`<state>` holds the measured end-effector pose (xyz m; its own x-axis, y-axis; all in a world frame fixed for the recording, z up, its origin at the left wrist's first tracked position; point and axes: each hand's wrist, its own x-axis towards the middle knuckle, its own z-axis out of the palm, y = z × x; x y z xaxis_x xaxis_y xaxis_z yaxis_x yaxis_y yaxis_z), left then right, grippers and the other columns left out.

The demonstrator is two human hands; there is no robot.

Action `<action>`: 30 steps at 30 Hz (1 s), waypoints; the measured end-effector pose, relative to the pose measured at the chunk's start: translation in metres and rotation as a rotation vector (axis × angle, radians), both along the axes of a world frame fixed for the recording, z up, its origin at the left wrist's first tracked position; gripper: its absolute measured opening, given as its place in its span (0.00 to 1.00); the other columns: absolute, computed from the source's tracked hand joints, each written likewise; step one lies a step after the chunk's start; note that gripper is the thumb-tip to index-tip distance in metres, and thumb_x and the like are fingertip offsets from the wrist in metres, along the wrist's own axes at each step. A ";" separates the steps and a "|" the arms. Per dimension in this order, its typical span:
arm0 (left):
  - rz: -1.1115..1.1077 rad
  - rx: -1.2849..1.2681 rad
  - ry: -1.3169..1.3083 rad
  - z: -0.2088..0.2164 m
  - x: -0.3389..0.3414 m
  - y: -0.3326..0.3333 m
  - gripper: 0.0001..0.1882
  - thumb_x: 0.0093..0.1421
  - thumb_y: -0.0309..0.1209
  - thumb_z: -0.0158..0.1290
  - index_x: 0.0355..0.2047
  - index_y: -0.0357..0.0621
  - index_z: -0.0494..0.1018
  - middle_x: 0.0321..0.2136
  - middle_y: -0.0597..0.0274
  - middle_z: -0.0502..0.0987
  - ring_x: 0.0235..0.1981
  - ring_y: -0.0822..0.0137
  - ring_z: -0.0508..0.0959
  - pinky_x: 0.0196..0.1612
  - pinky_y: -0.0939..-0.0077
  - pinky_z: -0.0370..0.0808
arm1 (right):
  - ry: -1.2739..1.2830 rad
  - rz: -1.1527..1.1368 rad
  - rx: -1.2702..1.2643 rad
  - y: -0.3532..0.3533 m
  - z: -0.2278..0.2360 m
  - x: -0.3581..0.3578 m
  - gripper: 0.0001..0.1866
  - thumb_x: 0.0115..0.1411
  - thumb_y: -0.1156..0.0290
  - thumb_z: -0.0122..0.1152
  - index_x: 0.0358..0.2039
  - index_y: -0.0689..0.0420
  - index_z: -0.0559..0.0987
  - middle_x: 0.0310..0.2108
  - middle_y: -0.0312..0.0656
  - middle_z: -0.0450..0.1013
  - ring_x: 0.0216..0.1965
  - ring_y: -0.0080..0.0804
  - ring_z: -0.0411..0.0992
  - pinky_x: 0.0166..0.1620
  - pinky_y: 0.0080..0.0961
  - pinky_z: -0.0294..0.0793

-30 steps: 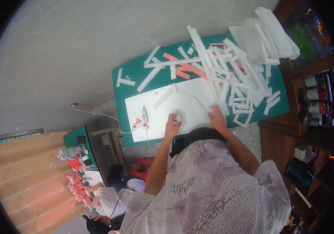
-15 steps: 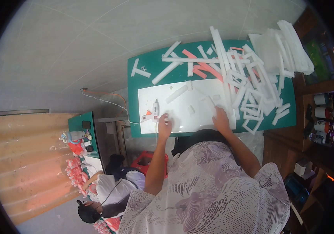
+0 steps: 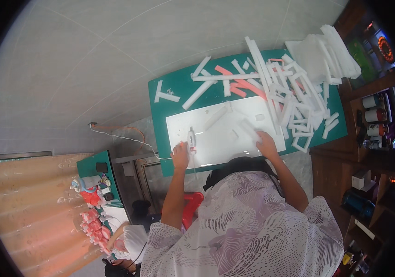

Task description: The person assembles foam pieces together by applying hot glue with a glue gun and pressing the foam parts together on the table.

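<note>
My left hand is closed around the handle of a white hot glue gun at the left of a white board. The gun's nozzle points to the far side, and my fingers hide most of its grip. At the board's right side, my right hand pinches the near end of a white foam strip. Between the hands lies a small white foam piece. Farther back on the board is a longer white foam strip.
The board lies on a green table. Several white foam strips and frames pile up at right, with pink strips at the back. Foam sheets stack at the far right. A cord runs left. Another person sits lower left.
My left hand has moved left onto the glue gun's handle. My right hand has shifted slightly right and nearer with the foam strip. The camera view has tilted a little.
</note>
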<state>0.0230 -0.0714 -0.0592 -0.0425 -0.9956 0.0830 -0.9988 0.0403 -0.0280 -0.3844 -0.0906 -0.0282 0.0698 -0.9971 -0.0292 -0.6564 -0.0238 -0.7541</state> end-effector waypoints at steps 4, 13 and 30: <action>0.003 0.217 -0.091 0.002 0.008 -0.011 0.15 0.59 0.31 0.43 0.48 0.54 0.65 0.38 0.60 0.70 0.39 0.60 0.72 0.37 0.55 0.68 | -0.001 -0.003 0.012 0.004 0.005 0.021 0.23 0.45 0.75 0.59 0.45 0.61 0.71 0.40 0.50 0.70 0.41 0.46 0.69 0.45 0.34 0.69; -0.007 0.137 0.422 0.058 0.023 -0.014 0.12 0.50 0.22 0.48 0.37 0.43 0.66 0.29 0.52 0.70 0.30 0.51 0.73 0.32 0.56 0.69 | -0.089 -0.019 0.008 0.000 0.043 0.079 0.20 0.44 0.78 0.56 0.42 0.61 0.72 0.38 0.50 0.69 0.42 0.50 0.67 0.48 0.37 0.67; -0.004 0.406 1.347 0.136 0.006 0.003 0.19 0.55 0.20 0.42 0.48 0.33 0.66 0.37 0.58 0.75 0.28 0.74 0.69 0.34 0.81 0.68 | -0.022 0.067 -0.227 0.007 0.107 0.147 0.24 0.45 0.79 0.55 0.47 0.60 0.71 0.41 0.48 0.65 0.44 0.46 0.63 0.48 0.36 0.66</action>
